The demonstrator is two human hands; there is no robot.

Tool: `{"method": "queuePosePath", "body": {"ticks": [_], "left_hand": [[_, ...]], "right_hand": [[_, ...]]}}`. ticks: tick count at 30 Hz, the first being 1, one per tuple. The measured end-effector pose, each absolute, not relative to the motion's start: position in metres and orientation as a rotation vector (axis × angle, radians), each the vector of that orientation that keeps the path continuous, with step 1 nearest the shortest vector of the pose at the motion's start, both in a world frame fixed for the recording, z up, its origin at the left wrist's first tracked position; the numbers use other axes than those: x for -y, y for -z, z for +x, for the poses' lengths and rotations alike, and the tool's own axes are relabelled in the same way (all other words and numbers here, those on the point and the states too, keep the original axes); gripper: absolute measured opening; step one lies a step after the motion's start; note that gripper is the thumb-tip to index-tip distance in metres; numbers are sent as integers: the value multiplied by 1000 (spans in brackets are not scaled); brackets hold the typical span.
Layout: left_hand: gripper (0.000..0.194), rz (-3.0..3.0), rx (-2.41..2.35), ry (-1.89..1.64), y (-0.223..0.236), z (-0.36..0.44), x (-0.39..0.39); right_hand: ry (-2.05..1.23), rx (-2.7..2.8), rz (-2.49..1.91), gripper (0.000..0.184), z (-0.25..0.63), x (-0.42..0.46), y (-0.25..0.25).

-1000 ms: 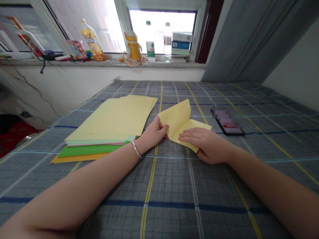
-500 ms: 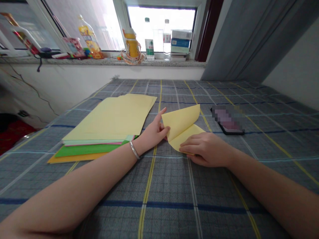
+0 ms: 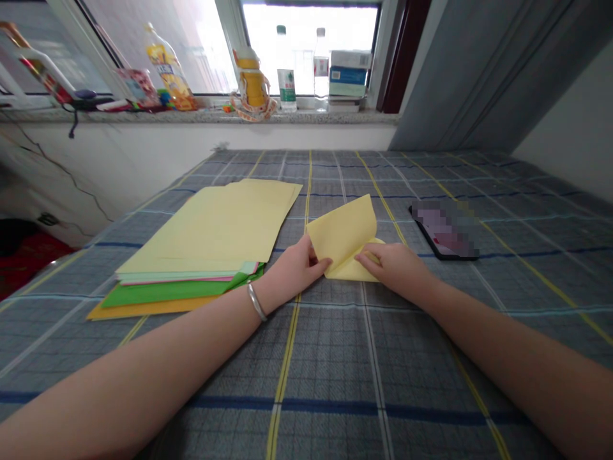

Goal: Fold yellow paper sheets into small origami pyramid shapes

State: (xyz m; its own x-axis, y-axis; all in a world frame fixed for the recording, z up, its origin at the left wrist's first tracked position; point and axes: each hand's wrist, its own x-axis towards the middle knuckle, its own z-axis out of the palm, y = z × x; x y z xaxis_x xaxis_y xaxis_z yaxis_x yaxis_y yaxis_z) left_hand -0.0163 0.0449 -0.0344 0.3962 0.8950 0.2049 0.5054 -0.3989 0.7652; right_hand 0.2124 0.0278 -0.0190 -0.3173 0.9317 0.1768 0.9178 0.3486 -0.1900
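Note:
A folded sheet of yellow paper [image 3: 343,231] is between my hands, one flap standing up and the other lying low toward the cloth. My left hand [image 3: 299,263] pinches its left edge, thumb in front and the other fingers mostly behind the paper. My right hand [image 3: 400,263] is closed on the lower flap near the crease, with thumb and forefinger together. Left of my left hand lies a stack of coloured paper [image 3: 225,220], pale yellow on top, with green and orange sheets sticking out at the near side.
A phone [image 3: 445,233] lies to the right on the checked cloth [image 3: 330,358]. On the windowsill [image 3: 330,119] at the back stand a yellow drinking bottle [image 3: 253,83], clear bottles, a juice bottle [image 3: 170,70] and stacked boxes [image 3: 348,80]. A grey curtain [image 3: 469,70] hangs at the right.
My right hand has gone from lying over the lower flap to pinching it nearer the crease. The raised flap has shifted and tilted. My left hand keeps its hold, its raised forefinger now lowered.

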Motion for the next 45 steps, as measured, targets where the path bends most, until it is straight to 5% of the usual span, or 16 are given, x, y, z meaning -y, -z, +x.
{"method": "queuePosePath", "body": {"ticks": [14,20,25,38,45], "left_hand": [[33,2181,-1220,-544,22,-10,-42],[29,2244,-1135,-424,21,-14,-47],[25,2269,-1082,-393,16,-15,-47],[35,2187,-1111,-380,18,-14,-48],[25,2100,-1021,-381,8,-19,-50]], "right_hand": [[-35,2408,-1863,36,206,-33,10],[-623,2456,-1343,27,230,-33,8],[-603,2605,-971,18,239,-31,5],[-596,2309,-1696,32,229,-28,3],[-670,2253,-1780,34,227,-31,7]]}}
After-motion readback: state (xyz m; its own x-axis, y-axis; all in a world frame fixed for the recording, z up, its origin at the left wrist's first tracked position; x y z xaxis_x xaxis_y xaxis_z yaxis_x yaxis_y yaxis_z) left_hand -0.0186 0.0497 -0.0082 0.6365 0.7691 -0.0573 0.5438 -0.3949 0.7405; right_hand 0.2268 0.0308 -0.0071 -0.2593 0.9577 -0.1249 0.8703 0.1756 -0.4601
